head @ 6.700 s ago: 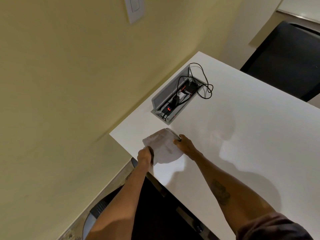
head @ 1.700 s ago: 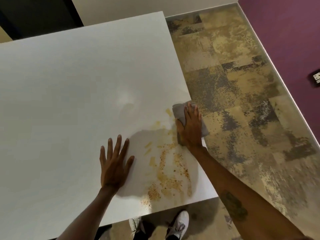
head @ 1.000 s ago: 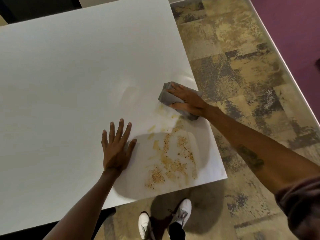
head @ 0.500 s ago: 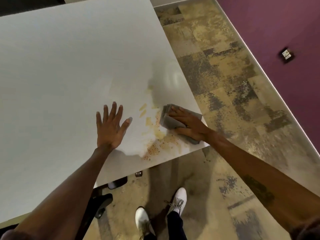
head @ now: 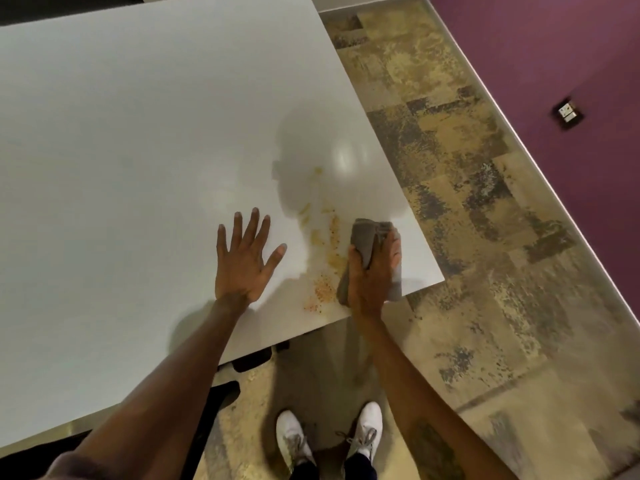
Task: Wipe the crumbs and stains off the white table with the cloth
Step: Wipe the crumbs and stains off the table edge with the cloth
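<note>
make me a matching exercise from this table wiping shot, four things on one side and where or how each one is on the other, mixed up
Things:
1. left hand
2. grey cloth
3. orange crumbs
4. white shoes

Descriptions:
A. scattered on the white table between the two hands
B. on the patterned floor, below the table's near edge
C. flat on the table, fingers spread, holding nothing
D. bunched under the right hand near the table's corner

Pairs: 1-C, 2-D, 3-A, 4-B
</note>
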`<action>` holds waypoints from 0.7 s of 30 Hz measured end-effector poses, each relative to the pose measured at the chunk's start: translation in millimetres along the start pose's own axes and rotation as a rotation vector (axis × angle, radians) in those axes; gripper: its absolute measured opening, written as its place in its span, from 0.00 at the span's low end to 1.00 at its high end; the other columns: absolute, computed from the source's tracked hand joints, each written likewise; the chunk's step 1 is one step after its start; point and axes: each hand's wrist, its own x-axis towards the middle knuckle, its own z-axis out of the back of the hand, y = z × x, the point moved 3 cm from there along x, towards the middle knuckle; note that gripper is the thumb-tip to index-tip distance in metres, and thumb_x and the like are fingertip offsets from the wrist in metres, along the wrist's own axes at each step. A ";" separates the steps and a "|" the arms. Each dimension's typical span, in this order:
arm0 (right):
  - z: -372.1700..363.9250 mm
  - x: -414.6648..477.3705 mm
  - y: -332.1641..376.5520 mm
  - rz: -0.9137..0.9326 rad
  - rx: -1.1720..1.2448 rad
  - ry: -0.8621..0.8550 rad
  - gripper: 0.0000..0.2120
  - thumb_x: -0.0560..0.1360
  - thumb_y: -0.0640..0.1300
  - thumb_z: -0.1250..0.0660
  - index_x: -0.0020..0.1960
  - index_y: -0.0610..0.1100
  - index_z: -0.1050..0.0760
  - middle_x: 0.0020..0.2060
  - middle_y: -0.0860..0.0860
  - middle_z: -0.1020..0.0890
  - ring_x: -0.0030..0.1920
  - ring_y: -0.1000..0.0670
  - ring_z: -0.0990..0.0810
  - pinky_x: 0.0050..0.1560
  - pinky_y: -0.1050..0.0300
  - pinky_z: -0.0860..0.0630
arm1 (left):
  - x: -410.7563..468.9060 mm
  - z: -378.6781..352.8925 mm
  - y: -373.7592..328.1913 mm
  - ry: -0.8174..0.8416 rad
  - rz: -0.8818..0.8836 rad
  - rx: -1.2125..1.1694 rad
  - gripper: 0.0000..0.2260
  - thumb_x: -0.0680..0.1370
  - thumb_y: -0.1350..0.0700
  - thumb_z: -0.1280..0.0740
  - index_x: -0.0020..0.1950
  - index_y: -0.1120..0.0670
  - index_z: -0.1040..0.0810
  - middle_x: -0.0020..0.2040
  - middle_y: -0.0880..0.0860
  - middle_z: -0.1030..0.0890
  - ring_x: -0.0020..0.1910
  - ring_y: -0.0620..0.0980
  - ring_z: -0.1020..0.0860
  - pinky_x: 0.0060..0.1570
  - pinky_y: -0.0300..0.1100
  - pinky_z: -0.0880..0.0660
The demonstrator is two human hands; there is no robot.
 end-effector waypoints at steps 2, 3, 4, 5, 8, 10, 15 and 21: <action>-14.7 5.8 12.6 0.069 -0.039 -0.085 0.31 0.74 0.47 0.34 0.75 0.39 0.36 0.72 0.37 0.29 0.74 0.35 0.33 0.77 0.39 0.43 | 0.1 -0.9 1.0 -0.014 -0.004 -0.014 0.32 0.83 0.33 0.59 0.84 0.46 0.56 0.85 0.46 0.59 0.84 0.52 0.62 0.81 0.60 0.59; -23.0 11.8 18.3 0.090 -0.075 -0.065 0.31 0.75 0.48 0.34 0.75 0.38 0.36 0.72 0.36 0.29 0.74 0.35 0.34 0.78 0.39 0.44 | 0.6 -1.2 1.5 -0.024 -0.011 -0.026 0.32 0.83 0.33 0.59 0.84 0.46 0.56 0.85 0.46 0.58 0.84 0.52 0.62 0.81 0.61 0.59; -31.8 19.5 22.6 0.097 -0.116 -0.022 0.32 0.76 0.50 0.35 0.76 0.37 0.37 0.74 0.36 0.32 0.76 0.37 0.36 0.79 0.39 0.45 | 1.1 -1.5 1.8 -0.033 -0.019 -0.038 0.32 0.83 0.34 0.58 0.85 0.46 0.55 0.85 0.46 0.58 0.84 0.52 0.61 0.81 0.61 0.59; -40.7 28.5 26.2 0.102 -0.150 0.019 0.33 0.77 0.52 0.37 0.76 0.37 0.39 0.75 0.37 0.34 0.77 0.38 0.39 0.79 0.39 0.46 | 1.5 -1.8 2.0 -0.041 -0.026 -0.041 0.32 0.83 0.34 0.58 0.85 0.46 0.54 0.85 0.47 0.57 0.84 0.52 0.60 0.81 0.61 0.58; -67.5 60.0 39.5 0.148 -0.161 0.093 0.33 0.78 0.52 0.37 0.77 0.37 0.40 0.77 0.38 0.37 0.78 0.39 0.42 0.79 0.40 0.47 | 3.3 -1.9 2.5 -0.058 -0.038 -0.014 0.32 0.83 0.34 0.58 0.85 0.48 0.50 0.85 0.49 0.53 0.84 0.53 0.57 0.81 0.62 0.54; -83.1 79.4 50.9 0.179 -0.158 0.128 0.32 0.78 0.50 0.35 0.76 0.36 0.39 0.76 0.38 0.36 0.78 0.38 0.41 0.78 0.38 0.46 | 3.7 -1.4 3.0 -0.082 -0.051 0.013 0.33 0.83 0.34 0.58 0.84 0.49 0.47 0.85 0.50 0.50 0.84 0.55 0.53 0.81 0.63 0.52; -112.8 124.2 73.7 0.284 -0.202 0.338 0.29 0.79 0.45 0.35 0.75 0.35 0.38 0.75 0.38 0.33 0.76 0.37 0.38 0.78 0.39 0.44 | 3.9 -0.7 3.4 -0.174 -0.091 0.029 0.29 0.85 0.39 0.49 0.82 0.54 0.37 0.82 0.55 0.40 0.83 0.59 0.44 0.78 0.65 0.44; -120.5 157.3 94.4 0.379 -0.205 0.648 0.32 0.77 0.39 0.32 0.77 0.37 0.39 0.77 0.41 0.36 0.79 0.42 0.41 0.79 0.47 0.45 | 5.2 -1.1 3.9 -0.146 -0.057 -0.005 0.29 0.85 0.40 0.47 0.83 0.52 0.40 0.84 0.52 0.43 0.84 0.56 0.48 0.79 0.64 0.47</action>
